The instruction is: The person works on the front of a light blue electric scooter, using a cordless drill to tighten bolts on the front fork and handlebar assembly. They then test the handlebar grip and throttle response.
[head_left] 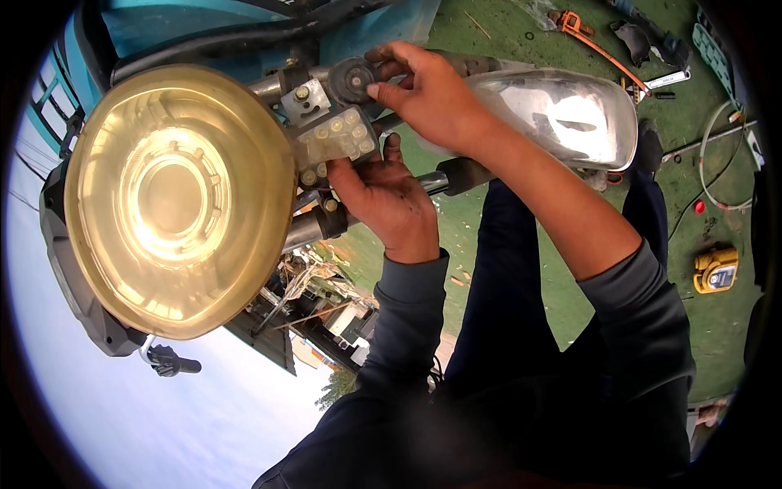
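Observation:
My left hand (389, 202) is closed on a small rectangular lamp (336, 134) with several round clear lenses, its thumb pressed on the lower corner. Above and beside it, my right hand (432, 94) has its thumb and fingers at the right edge of a round black horn (354, 80) with a bolt in its middle. A metal bracket (306, 101) with a bolt sits left of the horn. Close by on the left is a large round headlight (175, 200) with a yellowed lens. The backs of the lamp and horn are hidden.
Fork tubes run beside a shiny silver mudguard (562, 118). Blue bodywork (187, 37) and a black bar (244, 37) lie behind. On the green floor are an orange tool (577, 26), a wrench (669, 80), a cable loop (707, 155) and a yellow device (715, 269).

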The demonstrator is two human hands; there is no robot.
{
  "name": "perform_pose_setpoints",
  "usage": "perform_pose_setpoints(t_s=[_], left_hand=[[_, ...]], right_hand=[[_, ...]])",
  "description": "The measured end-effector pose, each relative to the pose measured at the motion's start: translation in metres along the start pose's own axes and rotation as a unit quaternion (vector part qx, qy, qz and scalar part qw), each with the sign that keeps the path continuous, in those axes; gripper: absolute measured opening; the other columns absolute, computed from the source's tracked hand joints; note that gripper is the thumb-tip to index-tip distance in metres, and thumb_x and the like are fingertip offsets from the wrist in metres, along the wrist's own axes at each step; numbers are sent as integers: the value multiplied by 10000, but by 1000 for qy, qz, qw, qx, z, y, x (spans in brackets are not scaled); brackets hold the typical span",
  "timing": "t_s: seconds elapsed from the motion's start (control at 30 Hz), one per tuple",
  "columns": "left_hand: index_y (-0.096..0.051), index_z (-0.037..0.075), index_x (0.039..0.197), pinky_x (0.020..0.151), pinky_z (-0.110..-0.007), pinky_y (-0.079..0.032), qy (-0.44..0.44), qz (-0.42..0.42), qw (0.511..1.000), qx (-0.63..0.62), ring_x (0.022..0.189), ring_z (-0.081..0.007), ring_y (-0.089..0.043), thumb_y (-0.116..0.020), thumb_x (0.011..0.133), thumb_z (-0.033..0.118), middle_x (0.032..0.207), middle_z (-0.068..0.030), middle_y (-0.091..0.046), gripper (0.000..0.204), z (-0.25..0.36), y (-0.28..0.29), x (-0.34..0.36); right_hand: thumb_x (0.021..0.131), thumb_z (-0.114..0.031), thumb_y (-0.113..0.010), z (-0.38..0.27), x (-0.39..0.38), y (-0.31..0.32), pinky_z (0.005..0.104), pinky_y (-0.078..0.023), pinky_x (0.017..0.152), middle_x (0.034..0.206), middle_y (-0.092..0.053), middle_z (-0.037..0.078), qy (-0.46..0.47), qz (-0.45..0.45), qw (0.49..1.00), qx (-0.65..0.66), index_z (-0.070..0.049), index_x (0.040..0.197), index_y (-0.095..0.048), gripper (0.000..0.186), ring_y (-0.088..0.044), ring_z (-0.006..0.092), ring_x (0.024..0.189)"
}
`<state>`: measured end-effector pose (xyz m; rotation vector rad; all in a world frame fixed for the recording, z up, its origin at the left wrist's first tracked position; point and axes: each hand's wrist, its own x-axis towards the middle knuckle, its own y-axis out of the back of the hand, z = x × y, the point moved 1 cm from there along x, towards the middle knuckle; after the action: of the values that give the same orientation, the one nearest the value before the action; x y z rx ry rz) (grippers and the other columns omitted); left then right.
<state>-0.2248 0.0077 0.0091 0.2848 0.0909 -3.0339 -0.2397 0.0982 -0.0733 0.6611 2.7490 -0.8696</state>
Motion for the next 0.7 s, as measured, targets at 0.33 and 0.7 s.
perform_pose_setpoints(t_s=[0.33, 0.7], left_hand=[[-587, 102, 1228, 893, -370, -463, 33, -2, 999, 21, 1055, -183, -624, -582, 1011, 396, 1160, -41, -659, 366, -11, 5, 1], [-585, 109, 1065, 902, -368, -435, 71, 45, 995, 56, 1026, -181, -600, -667, 974, 305, 1008, 1, -617, 231, -17, 0, 2]], right_hand=[[887, -97, -684, -6, 18, -1, 347, -532, 800, 1011, -680, 140, 1, 22, 997, 73, -27, 1267, -600, 396, -660, 215, 894], [896, -64, -624, -18, 37, 2, 339, -517, 921, 1134, -703, 182, 44, 27, 997, 51, 15, 1258, -629, 371, -680, 254, 1045]])
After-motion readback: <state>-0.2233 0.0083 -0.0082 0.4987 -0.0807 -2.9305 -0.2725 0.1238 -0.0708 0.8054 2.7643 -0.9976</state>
